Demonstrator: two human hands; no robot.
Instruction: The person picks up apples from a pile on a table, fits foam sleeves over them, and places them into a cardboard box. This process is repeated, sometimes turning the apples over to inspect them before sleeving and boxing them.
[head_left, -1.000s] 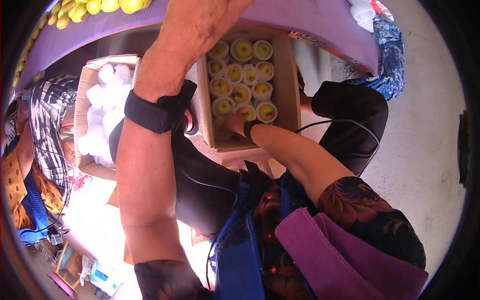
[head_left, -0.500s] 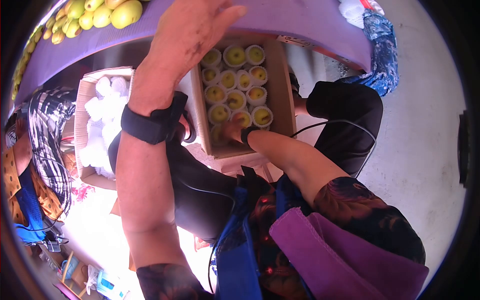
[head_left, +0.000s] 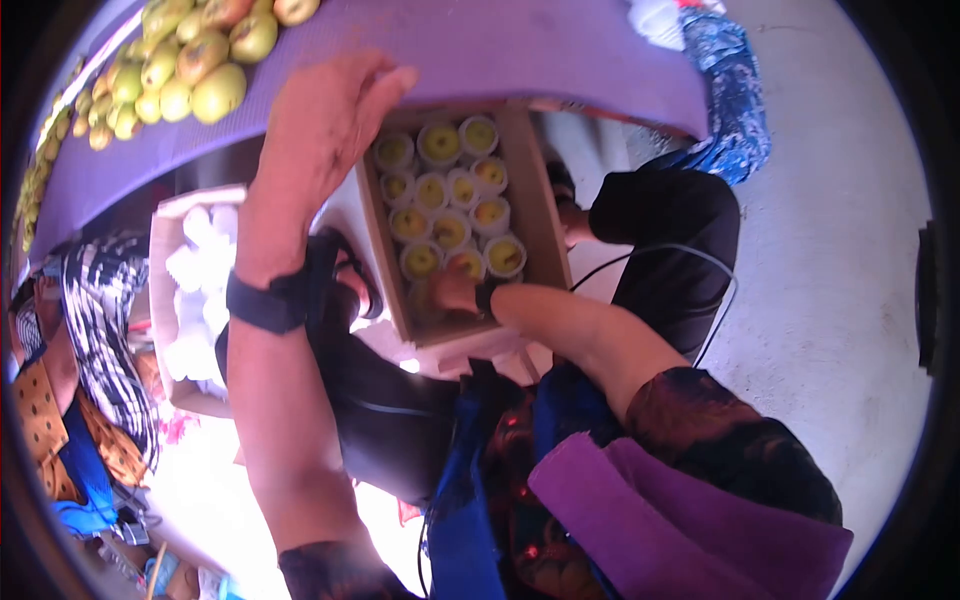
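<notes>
My left hand (head_left: 325,125) is raised over the purple table surface (head_left: 480,55), left of the fruit box, its fingers curled and partly hidden. Whether it holds anything does not show. Down in the near left corner of the cardboard box (head_left: 545,220) is my right hand (head_left: 452,290), its fingers out of sight among the fruit. Rows of yellow-green fruit (head_left: 452,232) in white foam sleeves fill the box. A second box (head_left: 165,290) on the left holds white foam sleeves (head_left: 200,270).
Loose fruit (head_left: 200,60) is piled on the table at the upper left. At the left edge sits another person (head_left: 100,330) in checked cloth. Blue patterned cloth (head_left: 725,95) hangs at the table's right end. A black cable (head_left: 700,255) crosses my right leg.
The view has shifted, showing more of the table and fruit pile. My left hand appears lower and further left, and its fingers are more curled. My right hand remains in the box's near left corner.
</notes>
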